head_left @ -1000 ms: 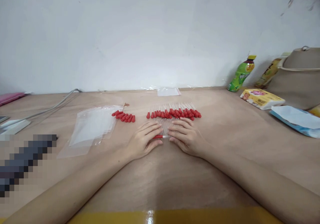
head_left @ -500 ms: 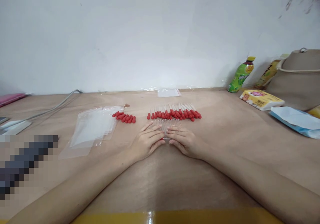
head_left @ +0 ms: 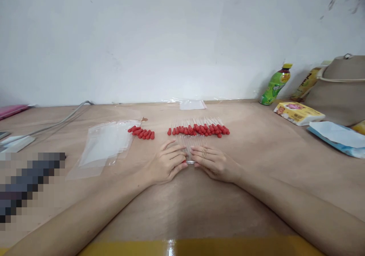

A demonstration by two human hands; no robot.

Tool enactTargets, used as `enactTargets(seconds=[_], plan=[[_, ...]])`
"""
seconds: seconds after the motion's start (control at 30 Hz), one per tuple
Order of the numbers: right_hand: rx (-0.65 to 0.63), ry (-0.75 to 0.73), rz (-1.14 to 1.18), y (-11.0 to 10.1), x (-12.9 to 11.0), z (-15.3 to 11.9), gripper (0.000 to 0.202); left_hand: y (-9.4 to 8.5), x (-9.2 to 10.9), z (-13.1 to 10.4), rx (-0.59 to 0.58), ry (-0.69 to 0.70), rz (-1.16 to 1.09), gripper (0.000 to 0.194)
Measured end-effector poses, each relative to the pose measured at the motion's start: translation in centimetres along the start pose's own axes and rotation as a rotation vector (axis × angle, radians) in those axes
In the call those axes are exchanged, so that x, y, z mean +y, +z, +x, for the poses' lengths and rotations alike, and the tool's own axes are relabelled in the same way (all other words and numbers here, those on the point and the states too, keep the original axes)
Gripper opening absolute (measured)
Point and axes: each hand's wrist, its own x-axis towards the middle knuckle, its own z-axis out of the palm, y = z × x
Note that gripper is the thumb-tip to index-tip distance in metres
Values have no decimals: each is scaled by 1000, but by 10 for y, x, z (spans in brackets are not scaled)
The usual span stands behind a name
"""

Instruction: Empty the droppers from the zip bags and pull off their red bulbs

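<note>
Low over the table, my left hand (head_left: 169,161) is closed, its thumb and fingers pinching a thin clear tube with a bit of red at the fingertips. My right hand (head_left: 212,162) pinches the same clear tube (head_left: 190,162) from the other side. Just beyond the fingers lies a row of clear tubes (head_left: 194,140). Behind them is a row of red rubber bulbs (head_left: 203,129) with thin clear stems pointing to the wall. A smaller group of red bulbs (head_left: 144,133) lies left of that row, beside clear plastic bags (head_left: 107,143).
A small clear bag (head_left: 192,105) lies by the wall. On the right are a green bottle (head_left: 276,85), a yellow tissue pack (head_left: 298,113), a blue-white packet (head_left: 338,138) and a grey bag (head_left: 339,96). A cable (head_left: 62,122) and a pink item (head_left: 13,111) are at the left.
Both hands have drawn slightly toward me, and the fingers have curled in more. More of the clear tube shows between them. The bulbs and bags have stayed put.
</note>
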Motion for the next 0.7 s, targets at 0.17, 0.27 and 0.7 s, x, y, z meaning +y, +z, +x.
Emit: enactTargets(seconds=[0.17,0.27,0.7], plan=[[-6,-57,-61,-4,1,-2,23,-1,1,-1,9,10,0,13],[-8,-78,-83,-7,0,-4,24,-2,1,-1,7,30,1,12],[-14,61,-1,-13,12,-16,35,-16,-18,-13,146,-189,5,16]])
